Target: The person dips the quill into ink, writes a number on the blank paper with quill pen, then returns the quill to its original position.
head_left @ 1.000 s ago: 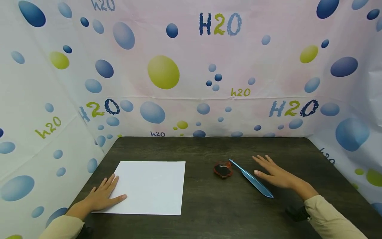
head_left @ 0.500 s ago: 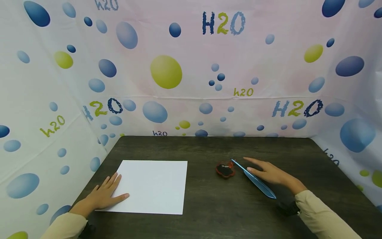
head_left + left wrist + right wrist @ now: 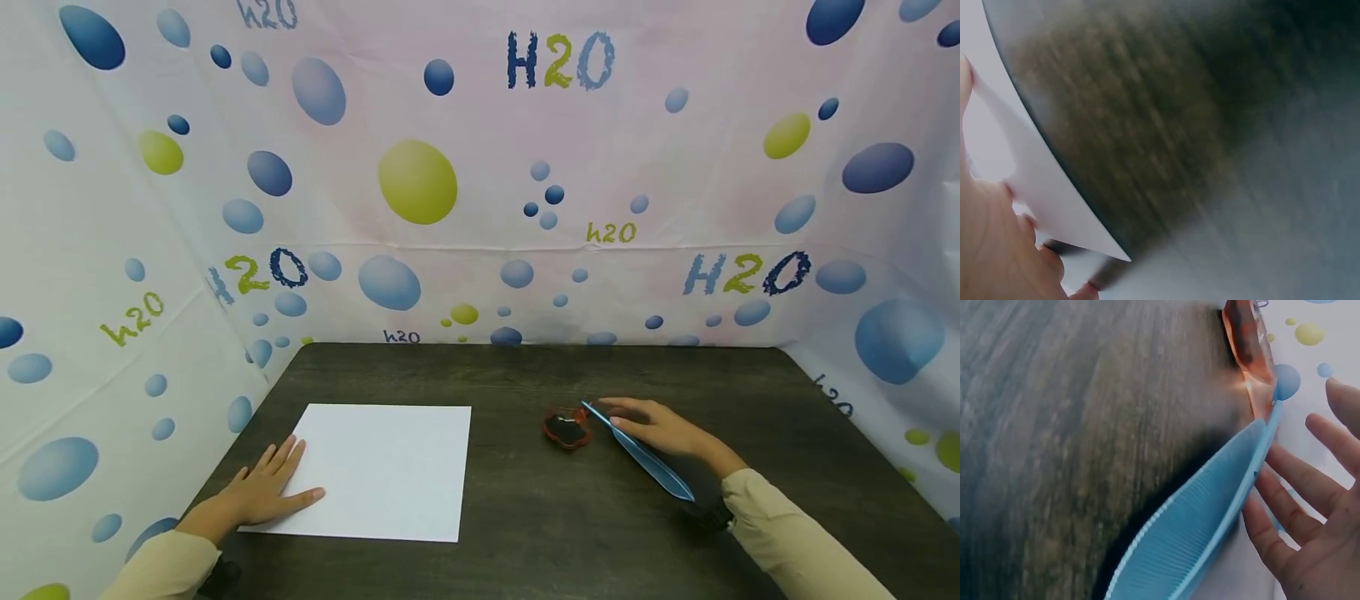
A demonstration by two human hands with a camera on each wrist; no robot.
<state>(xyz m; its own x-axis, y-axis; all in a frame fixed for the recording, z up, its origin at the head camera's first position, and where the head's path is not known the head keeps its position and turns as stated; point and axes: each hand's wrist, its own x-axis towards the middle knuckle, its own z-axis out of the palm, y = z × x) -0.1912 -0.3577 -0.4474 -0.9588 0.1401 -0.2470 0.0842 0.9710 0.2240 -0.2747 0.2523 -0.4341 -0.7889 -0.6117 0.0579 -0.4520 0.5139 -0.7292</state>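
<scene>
Right hand (image 3: 663, 429) has moved left, fingers apart by blue feather (image 3: 654, 466), can't tell if touching | feather's thin end beside red dish (image 3: 572, 445), black inside | left hand (image 3: 258, 494) spread on paper (image 3: 382, 471)

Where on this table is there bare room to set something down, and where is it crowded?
Bare tabletop runs between the white paper and the red scalloped dish, and behind both to its back edge. It is crowded where the dish, blue feather pen and right hand bunch together.
</scene>
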